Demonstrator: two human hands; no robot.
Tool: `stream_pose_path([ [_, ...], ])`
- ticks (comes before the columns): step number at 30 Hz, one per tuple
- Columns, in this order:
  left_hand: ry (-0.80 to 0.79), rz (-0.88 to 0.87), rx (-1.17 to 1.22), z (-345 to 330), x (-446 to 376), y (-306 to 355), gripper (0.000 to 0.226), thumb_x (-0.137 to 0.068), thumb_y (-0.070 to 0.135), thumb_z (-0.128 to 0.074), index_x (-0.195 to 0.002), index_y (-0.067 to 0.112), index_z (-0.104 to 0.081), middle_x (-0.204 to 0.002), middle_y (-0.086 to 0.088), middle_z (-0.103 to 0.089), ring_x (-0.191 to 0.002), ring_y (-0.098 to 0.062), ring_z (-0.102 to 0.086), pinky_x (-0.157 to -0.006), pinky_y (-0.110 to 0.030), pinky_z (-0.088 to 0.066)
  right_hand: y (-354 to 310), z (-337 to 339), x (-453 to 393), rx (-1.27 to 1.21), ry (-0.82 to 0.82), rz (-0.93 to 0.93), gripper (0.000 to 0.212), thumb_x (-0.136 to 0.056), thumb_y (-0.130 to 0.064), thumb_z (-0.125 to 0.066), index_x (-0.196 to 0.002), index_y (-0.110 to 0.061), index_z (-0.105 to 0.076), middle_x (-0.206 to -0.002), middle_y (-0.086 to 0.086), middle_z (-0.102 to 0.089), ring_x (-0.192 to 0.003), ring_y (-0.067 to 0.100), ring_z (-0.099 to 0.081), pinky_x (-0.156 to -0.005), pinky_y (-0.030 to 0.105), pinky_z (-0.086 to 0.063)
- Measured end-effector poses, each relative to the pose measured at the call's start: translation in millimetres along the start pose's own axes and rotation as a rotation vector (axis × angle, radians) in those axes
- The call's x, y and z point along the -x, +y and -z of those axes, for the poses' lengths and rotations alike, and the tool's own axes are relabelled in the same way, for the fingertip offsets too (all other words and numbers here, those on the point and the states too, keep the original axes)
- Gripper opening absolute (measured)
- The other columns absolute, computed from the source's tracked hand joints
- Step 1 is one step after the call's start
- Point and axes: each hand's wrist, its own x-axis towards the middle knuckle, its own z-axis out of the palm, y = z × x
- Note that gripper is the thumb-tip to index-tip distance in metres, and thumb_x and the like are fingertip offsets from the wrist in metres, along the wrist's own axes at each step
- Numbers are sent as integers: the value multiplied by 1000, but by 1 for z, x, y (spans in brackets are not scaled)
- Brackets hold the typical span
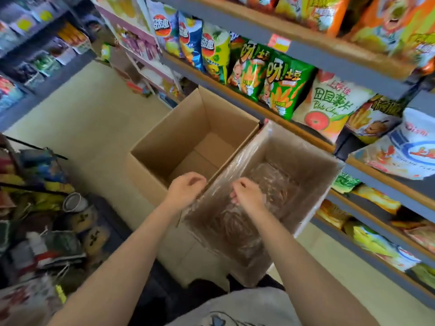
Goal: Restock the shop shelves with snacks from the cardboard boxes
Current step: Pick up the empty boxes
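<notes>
Both hands pinch the clear liner (pixel 237 161) of the near box (pixel 324 184): left hand (pixel 186 188) at its left rim, right hand (pixel 247 192) inside. The far box (pixel 164 137) touches that rim.

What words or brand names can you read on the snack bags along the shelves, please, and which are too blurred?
"田园薯片" and "Potato Chips": white bag with a tomato.
"呀!土豆": two green bags.
"Oishi", partly cut off: white and blue bag.
Red round logo on the three bags at the left: too blurred to read.
Orange bags on the top shelf: too blurred to read.
Price tag on the shelf edge: unreadable.
Cardboard boxes: no print visible.
</notes>
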Motion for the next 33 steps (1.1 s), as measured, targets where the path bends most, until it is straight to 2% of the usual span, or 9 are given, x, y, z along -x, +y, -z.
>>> stream_pose_path([
  [3,53,-34,-62,-2,-48,-3,13,-97,25,-60,-103,19,-71,-99,8,-65,-92,-7,-56,-78,-14,-35,-6,-22,-35,9,11,-93,20,-98,-41,-53,-106,-23,-56,-91,3,-67,-70,19,-70,-67,35,-57],
  [8,-217,91,-13,-26,-112,-25,27,-94,40,-63,-111,20,-66,-106,9,-65,-106,-11,-62,-88,-21,-43,-7,-46,-75,37,100,-217,65,-92,-61,-53,-142,-21,-38,-127,8,-58,-108,30,-63,-95,43,-52],
  [10,-313,101,-63,-29,-131,-31,38,-94,51,-60,-119,23,-60,-112,14,-56,-111,-8,-53,-89,-25,-38,-5,-52,-85,49,118,-259,68,-96,-58,-50,-148,-19,-32,-127,3,-52,-108,26,-60,-92,33,-47],
  [15,-580,-57,-169,-27,-166,-45,44,-90,58,-60,-120,27,-63,-111,11,-65,-105,-11,-61,-76,-22,-44,2,-74,-95,-3,237,-346,59,-93,-62,-51,-133,-19,-48,-110,5,-68,-94,26,-68,-88,44,-56],
  [19,-674,-226,-264,-15,-178,-42,50,-96,54,-54,-138,26,-53,-126,13,-60,-116,-11,-57,-92,-29,-47,3,-90,-93,-39,312,-373,41,-96,-54,-50,-120,-21,-54,-103,5,-67,-90,27,-70,-84,51,-59],
  [23,-747,-301,-346,-12,-182,-36,59,-100,50,-46,-153,31,-31,-144,2,-54,-125,-21,-56,-101,-41,-49,-7,-93,-91,-137,342,-420,34,-98,-33,-54,-128,-17,-50,-108,10,-66,-88,27,-72,-77,45,-62],
  [26,-747,-316,-325,-16,-182,-30,59,-102,37,-48,-155,30,-25,-141,0,-56,-122,-23,-58,-97,-37,-50,-4,-96,-91,-122,347,-425,36,-91,-23,-60,-127,-24,-54,-103,10,-69,-88,28,-72,-79,48,-61],
  [29,-729,-262,-292,-25,-186,-31,62,-101,32,-53,-155,31,-24,-138,-1,-57,-117,-23,-59,-89,-31,-49,-3,-99,-86,-205,383,-381,21,-91,-17,-62,-105,-33,-61,-96,8,-71,-86,27,-73,-81,46,-61],
  [33,-757,-184,-174,-21,-191,-36,63,-100,36,-55,-156,32,-26,-151,1,-45,-130,-21,-50,-94,-27,-42,-1,-95,-63,-357,370,-301,15,-95,-14,-63,-107,-21,-69,-87,3,-74,-75,18,-72,-69,32,-60],
])
